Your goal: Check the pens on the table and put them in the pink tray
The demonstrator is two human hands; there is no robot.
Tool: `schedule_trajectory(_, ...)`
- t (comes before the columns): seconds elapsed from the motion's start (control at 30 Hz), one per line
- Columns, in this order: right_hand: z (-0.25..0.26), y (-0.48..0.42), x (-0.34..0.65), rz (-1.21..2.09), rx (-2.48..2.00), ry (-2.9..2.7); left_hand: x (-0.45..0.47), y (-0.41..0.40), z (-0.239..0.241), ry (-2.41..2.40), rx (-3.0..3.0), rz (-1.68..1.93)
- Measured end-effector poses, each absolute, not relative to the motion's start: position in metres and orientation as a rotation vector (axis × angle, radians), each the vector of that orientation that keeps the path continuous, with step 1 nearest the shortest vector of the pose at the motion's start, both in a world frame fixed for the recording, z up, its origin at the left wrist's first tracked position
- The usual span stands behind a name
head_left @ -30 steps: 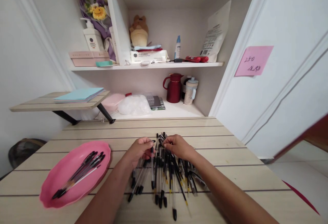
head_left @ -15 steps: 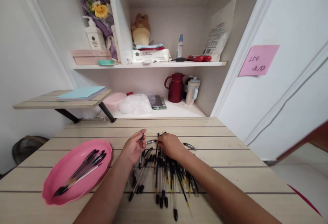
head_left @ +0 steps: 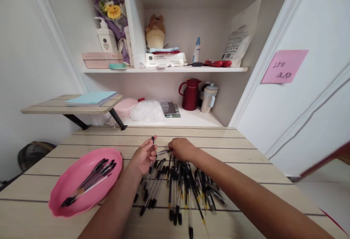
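My left hand [head_left: 144,157] is closed around a slim clear pen [head_left: 151,168] with black ends, held nearly upright at the left of a pile. My right hand [head_left: 183,149] bends over the far end of that pile with its fingers pinched together; whatever lies between them is hidden. The pile [head_left: 175,186] spreads between my forearms: clear pen barrels, black caps and dark refills with yellowish parts, mostly pointing toward me. Between my two hands lies a loose black cap with a clip [head_left: 163,152]. Part of the pile is covered by my right forearm.
A pink scalloped tray [head_left: 56,195] stands on the slatted table at the left, with several black-capped pens [head_left: 93,180] in it. Behind the table, shelves hold a red jug [head_left: 190,95], a cup [head_left: 209,98] and a plastic bag [head_left: 147,111]. A small raised shelf [head_left: 41,105] overhangs the back left.
The pen in my left hand sits slightly higher among the fingers. My right fingers have drawn closer together at the pile's far end, and my right forearm has swung across the loose piece there.
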State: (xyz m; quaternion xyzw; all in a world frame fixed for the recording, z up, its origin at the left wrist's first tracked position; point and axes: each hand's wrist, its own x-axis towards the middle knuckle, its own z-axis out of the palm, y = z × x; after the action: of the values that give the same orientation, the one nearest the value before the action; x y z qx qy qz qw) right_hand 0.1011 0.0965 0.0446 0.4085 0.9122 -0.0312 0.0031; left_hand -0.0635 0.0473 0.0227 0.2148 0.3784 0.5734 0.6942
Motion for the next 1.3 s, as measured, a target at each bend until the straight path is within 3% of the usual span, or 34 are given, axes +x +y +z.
schedule_trajectory(0.33,0.038,0.114,0.188,-0.285,1.733,2.627,-0.040,0.046,0.018,0.897,0.467,1.274)
schedule_trajectory(0.73,-0.005,0.105,0.136,-0.560,2.226,2.366,-0.031,0.039,0.010,0.909,0.637,1.173)
schedule_trajectory(1.3,-0.009,0.102,0.131,-0.826,2.271,2.433,-0.025,0.037,0.008,0.844,0.682,1.109)
